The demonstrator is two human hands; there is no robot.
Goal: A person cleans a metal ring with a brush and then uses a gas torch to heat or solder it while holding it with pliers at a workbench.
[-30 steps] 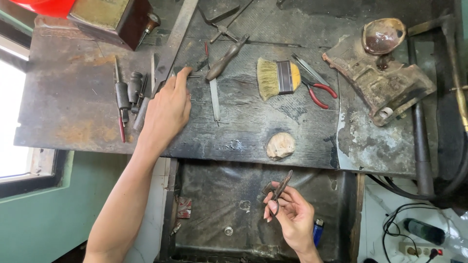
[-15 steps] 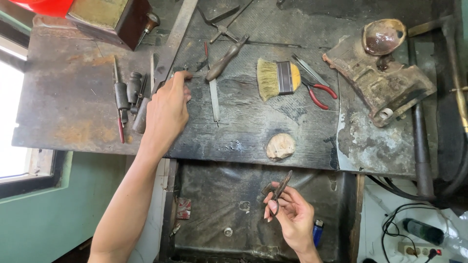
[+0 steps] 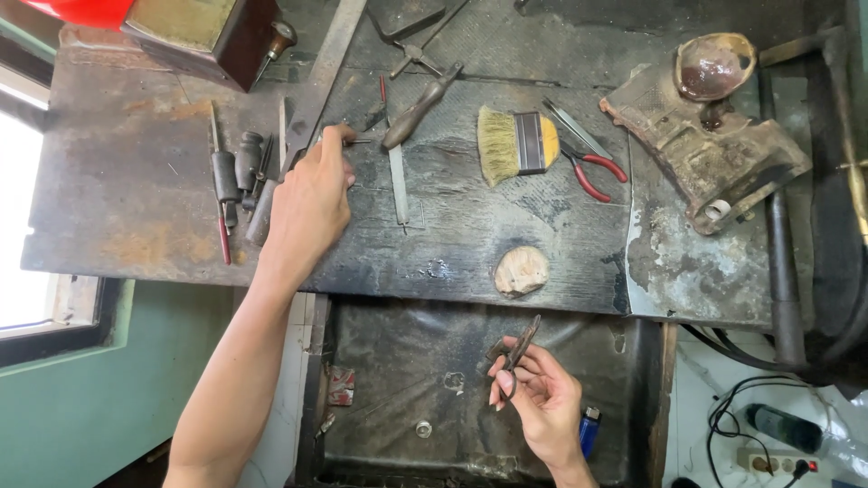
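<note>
Tweezers (image 3: 515,354), thin and dark, stand tilted in the right hand (image 3: 541,402), pinched between thumb and fingertips over the open dark drawer (image 3: 398,380) near the person. Above it spreads the bench (image 3: 136,208), a worn, rust-stained metal sheet that fills most of the view; green wall and a bright window frame lie at the left. At the far right sits a grimy cast block (image 3: 714,154) bearing a round bowl. A bristle brush (image 3: 517,143) lies mid-bench beside red-handled pliers (image 3: 592,172), and a pale lump (image 3: 521,269) rests at the near edge. The left hand (image 3: 309,203) lies on the bench, its fingertips pressed together on a small dark tool (image 3: 354,141) beside a long flat file (image 3: 318,81).
</note>
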